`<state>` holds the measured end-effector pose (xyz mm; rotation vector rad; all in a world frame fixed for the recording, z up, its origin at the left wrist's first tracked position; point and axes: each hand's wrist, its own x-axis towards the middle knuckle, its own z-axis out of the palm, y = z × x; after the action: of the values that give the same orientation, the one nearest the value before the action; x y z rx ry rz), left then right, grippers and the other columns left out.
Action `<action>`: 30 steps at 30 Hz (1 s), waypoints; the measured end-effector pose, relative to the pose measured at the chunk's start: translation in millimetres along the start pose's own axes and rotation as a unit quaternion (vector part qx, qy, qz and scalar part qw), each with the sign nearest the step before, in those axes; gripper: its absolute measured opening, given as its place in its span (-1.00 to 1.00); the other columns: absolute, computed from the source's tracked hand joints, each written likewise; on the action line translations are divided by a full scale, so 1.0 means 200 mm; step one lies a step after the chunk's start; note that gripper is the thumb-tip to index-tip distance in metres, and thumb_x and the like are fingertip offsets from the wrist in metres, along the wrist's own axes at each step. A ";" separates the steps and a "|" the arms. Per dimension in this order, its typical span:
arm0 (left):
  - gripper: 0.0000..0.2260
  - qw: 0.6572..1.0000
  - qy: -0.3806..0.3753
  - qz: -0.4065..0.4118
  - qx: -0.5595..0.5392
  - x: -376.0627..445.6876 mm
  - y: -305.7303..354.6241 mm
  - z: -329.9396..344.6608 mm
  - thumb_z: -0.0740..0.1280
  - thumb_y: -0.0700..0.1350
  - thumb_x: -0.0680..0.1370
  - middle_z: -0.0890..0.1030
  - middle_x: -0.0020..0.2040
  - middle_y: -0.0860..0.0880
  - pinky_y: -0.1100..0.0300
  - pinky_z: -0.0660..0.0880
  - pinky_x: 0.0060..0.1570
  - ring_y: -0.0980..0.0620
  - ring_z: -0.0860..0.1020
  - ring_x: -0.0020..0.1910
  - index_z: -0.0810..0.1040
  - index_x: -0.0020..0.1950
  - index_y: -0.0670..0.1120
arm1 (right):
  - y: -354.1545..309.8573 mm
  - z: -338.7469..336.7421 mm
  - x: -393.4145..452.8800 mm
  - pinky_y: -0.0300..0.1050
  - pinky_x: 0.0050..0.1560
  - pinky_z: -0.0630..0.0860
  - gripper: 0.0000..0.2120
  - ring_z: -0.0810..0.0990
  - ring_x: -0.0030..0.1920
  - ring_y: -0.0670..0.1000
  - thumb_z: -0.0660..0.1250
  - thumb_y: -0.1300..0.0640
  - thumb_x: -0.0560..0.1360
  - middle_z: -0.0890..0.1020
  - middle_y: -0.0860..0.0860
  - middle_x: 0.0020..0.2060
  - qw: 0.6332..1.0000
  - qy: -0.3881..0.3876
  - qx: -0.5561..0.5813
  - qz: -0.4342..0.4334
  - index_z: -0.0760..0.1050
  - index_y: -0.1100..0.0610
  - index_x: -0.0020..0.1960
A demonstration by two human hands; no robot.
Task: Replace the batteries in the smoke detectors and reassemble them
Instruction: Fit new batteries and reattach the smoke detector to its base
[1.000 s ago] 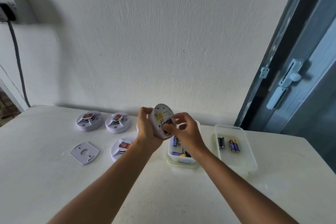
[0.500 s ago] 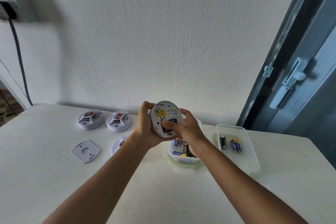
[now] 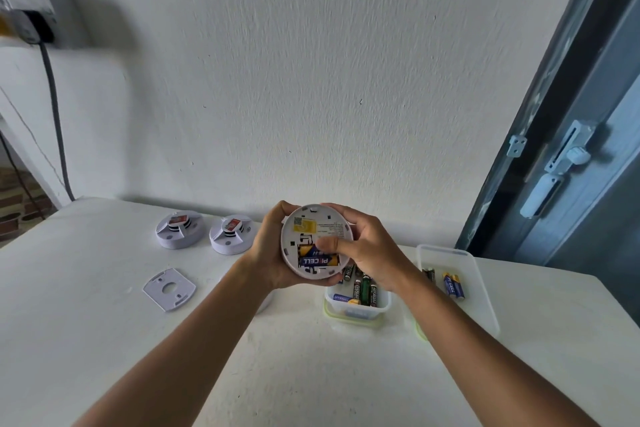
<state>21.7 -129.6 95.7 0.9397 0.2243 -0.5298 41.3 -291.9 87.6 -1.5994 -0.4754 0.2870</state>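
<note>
We held the detector up off the bench, back side toward us. Our left hand was curled round its left rim, and our right hand wrapped its right rim, thumb pressing on the upper battery in the open bay. A second battery, blue and yellow, lay just below it, label readable.

We judged the cell was being seated. If the thumb pushed off-centre, the cell could spring back out of its contacts, or go in the wrong way round; the polarity marks were too small for us to read. A slack left grip could let the smooth plastic disc twist or drop onto the box beneath.

The detector was a round, flat, white plastic shell with a yellow sticker and fine print. Directly below it stood a clear tub of loose cylindrical cells, with a second clear tub to that one's right holding a few more. Left of the detector, two domed white detectors sat face up, each with a red tag, and nearer us a flat squarish mounting plate with a round hole lay on the matte white bench.
</note>
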 end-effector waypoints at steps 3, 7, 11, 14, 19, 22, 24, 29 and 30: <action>-0.50 1.000 0.002 0.001 -0.008 0.01 0.00 -0.01 0.06 0.11 0.46 0.64 -0.08 -0.22 -0.07 0.55 -0.17 -0.21 0.56 -0.07 0.71 -0.12 -0.15 | 0.00 0.02 -0.02 -0.01 -0.06 0.66 -0.63 0.66 0.06 0.03 0.44 0.14 0.48 0.67 0.04 0.05 0.998 0.024 -0.042 -0.025 0.51 0.02 0.26; -0.51 1.000 -0.005 0.005 -0.003 0.00 0.00 -0.01 0.07 0.11 0.45 0.64 -0.10 -0.22 -0.07 0.56 -0.15 -0.22 0.57 -0.10 0.71 -0.14 -0.14 | 0.01 0.03 -0.03 -0.09 -0.04 0.64 -0.62 0.63 0.09 -0.01 0.41 0.08 0.50 0.64 0.01 0.09 0.997 0.015 -0.065 -0.025 0.46 0.02 0.30; -0.53 1.000 -0.011 0.007 0.003 -0.02 -0.01 0.00 0.10 0.11 0.40 0.65 -0.12 -0.21 -0.06 0.56 -0.15 -0.20 0.58 -0.13 0.72 -0.14 -0.13 | 0.01 0.02 -0.03 0.03 0.05 0.64 -0.54 0.61 0.13 0.02 0.50 0.10 0.43 0.64 -0.03 0.09 0.997 0.009 -0.071 -0.016 0.47 -0.04 0.28; -0.50 1.000 -0.007 0.009 0.007 -0.01 0.00 -0.01 0.06 0.12 0.44 0.65 -0.10 -0.21 -0.05 0.56 -0.15 -0.20 0.57 -0.11 0.72 -0.13 -0.13 | 0.00 0.03 -0.03 0.02 0.03 0.64 -0.56 0.62 0.11 0.02 0.49 0.12 0.43 0.65 -0.03 0.08 0.998 0.015 -0.062 -0.025 0.48 -0.02 0.27; -0.51 1.000 -0.004 0.007 0.003 -0.01 0.00 -0.01 0.08 0.12 0.43 0.65 -0.10 -0.21 -0.06 0.56 -0.14 -0.21 0.57 -0.11 0.71 -0.13 -0.14 | 0.00 0.03 -0.03 -0.01 0.02 0.64 -0.56 0.62 0.11 0.01 0.49 0.11 0.42 0.65 -0.03 0.08 0.999 0.007 -0.049 -0.018 0.48 -0.04 0.27; -0.49 1.000 -0.005 0.008 0.003 -0.01 0.00 -0.02 0.04 0.12 0.46 0.65 -0.11 -0.21 -0.07 0.56 -0.13 -0.19 0.58 -0.13 0.72 -0.13 -0.14 | 0.00 0.01 -0.04 0.00 0.06 0.63 -0.48 0.60 0.15 0.01 0.52 0.15 0.39 0.62 -0.01 0.12 0.999 -0.026 -0.035 -0.008 0.45 -0.05 0.29; -0.48 1.000 -0.002 0.007 0.003 0.00 -0.01 -0.02 0.03 0.12 0.48 0.65 -0.12 -0.20 -0.07 0.56 -0.14 -0.17 0.59 -0.16 0.71 -0.14 -0.13 | 0.00 0.00 -0.05 0.03 0.08 0.62 -0.42 0.60 0.16 0.02 0.53 0.21 0.37 0.61 0.00 0.14 0.999 -0.039 -0.031 -0.008 0.42 -0.04 0.32; -0.48 1.000 0.004 0.003 -0.001 0.01 -0.02 -0.01 0.04 0.13 0.48 0.64 -0.10 -0.20 -0.06 0.49 -0.08 -0.16 0.54 -0.11 0.70 -0.11 -0.15 | 0.01 -0.02 -0.06 0.02 0.08 0.62 -0.41 0.60 0.16 0.01 0.54 0.24 0.36 0.61 0.00 0.13 0.999 -0.040 -0.022 -0.014 0.43 -0.06 0.30; -0.48 1.000 0.002 0.003 -0.001 0.01 -0.02 0.00 0.03 0.13 0.48 0.64 -0.10 -0.20 -0.06 0.50 -0.09 -0.16 0.54 -0.12 0.70 -0.11 -0.15 | 0.01 -0.03 -0.06 0.01 0.08 0.62 -0.41 0.60 0.16 0.01 0.54 0.24 0.36 0.61 0.00 0.14 0.999 -0.043 -0.018 -0.015 0.43 -0.06 0.30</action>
<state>21.1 -132.1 91.2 0.9396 0.2253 -0.5232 33.0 -302.7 83.9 -1.6190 -0.5734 0.3266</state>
